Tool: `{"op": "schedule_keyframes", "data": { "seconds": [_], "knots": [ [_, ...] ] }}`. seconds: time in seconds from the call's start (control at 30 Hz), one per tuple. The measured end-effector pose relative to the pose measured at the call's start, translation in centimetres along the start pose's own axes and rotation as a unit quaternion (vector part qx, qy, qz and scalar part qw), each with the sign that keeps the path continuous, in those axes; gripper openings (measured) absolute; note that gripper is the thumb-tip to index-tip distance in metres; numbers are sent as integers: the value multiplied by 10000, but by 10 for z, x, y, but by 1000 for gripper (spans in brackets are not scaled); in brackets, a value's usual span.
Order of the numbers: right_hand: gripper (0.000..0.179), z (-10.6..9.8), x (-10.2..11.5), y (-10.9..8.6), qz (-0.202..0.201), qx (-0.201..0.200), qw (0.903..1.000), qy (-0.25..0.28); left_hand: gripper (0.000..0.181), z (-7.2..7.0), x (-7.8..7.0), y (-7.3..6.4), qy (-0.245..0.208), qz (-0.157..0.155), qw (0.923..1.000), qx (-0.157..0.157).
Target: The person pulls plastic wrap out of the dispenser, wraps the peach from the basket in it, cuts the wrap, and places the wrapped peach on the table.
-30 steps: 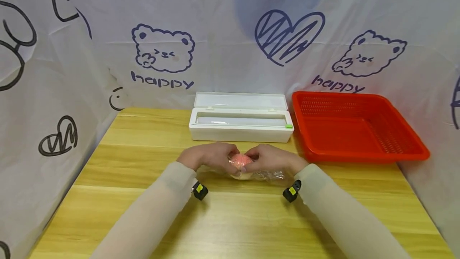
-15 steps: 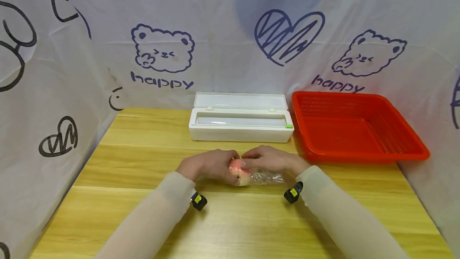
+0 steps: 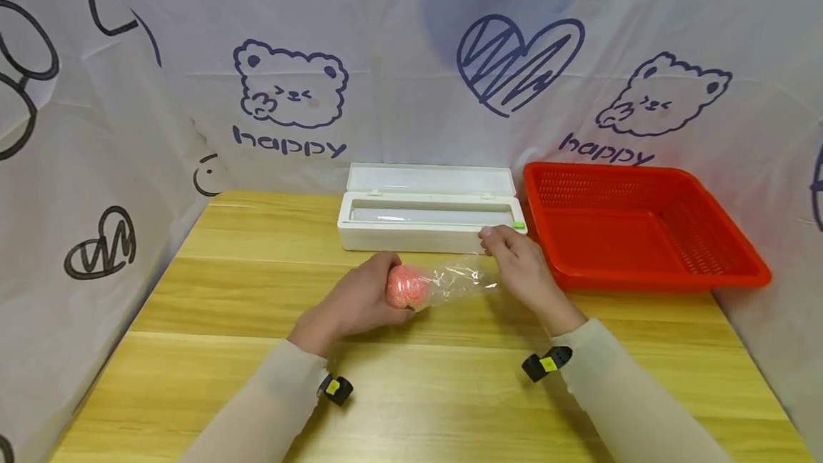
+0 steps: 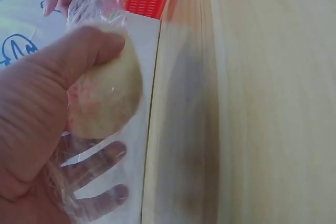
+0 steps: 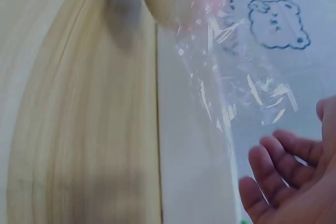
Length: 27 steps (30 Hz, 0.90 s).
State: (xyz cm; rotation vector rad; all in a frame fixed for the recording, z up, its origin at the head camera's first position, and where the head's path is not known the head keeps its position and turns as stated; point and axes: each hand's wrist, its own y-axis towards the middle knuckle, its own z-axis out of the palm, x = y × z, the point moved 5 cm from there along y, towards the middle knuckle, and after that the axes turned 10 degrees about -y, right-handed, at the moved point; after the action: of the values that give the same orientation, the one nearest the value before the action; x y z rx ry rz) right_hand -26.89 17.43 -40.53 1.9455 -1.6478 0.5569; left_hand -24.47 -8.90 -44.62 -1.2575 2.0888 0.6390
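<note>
My left hand (image 3: 360, 295) grips a pink-and-yellow apple (image 3: 406, 287), its thumb (image 4: 102, 48) lying across the apple's pale side. Clear plastic wrap (image 3: 456, 281) covers the apple and trails off to the right as a loose, crinkled tail. Beyond that tail is my right hand (image 3: 524, 270), in front of the white box's right end. Its fingers (image 5: 273, 166) are loosely bent in the right wrist view, apart from the visible wrap (image 5: 252, 85). Most of my left fingers are hidden behind the apple in the head view.
A long white wrap dispenser box (image 3: 418, 238) with its lid (image 3: 431, 181) raised stands at the back, a pale roll (image 3: 431, 216) inside. To its right sits a red plastic basket (image 3: 649, 279). A printed cloth (image 3: 398, 91) hangs behind the wooden table (image 3: 411, 391).
Both hands were around the apple earlier. My right hand has come off it and moved right and upward. The left hand has shifted left and turned the apple, and the wrap's tail shows more.
</note>
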Motion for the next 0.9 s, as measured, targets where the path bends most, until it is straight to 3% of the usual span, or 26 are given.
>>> {"op": "schedule_keyframes", "data": {
  "seconds": [0.2, 0.3, 0.57, 0.7, 0.9],
  "knots": [
    [39, -11, 15, -14, -133, -585, 9977, -302, 84, -7, 1, -10, -9, 158, 9972, -737],
    [37, -14, 17, -17, 29, -742, 9969, -267, 85, -9, 2, -12, 8, 211, 9952, -953],
    [41, -7, 9, -20, 741, 57, 9968, 283, 86, -9, 1, -14, 56, 337, 9936, -1079],
    [31, -4, 12, -21, 565, 101, 9969, 538, 86, -9, -2, -15, 173, 416, 9924, -1144],
    [19, -9, 20, -23, 171, -144, 9978, 623, 88, -11, -7, -18, 267, 636, 9907, -1173]
  ]
}}
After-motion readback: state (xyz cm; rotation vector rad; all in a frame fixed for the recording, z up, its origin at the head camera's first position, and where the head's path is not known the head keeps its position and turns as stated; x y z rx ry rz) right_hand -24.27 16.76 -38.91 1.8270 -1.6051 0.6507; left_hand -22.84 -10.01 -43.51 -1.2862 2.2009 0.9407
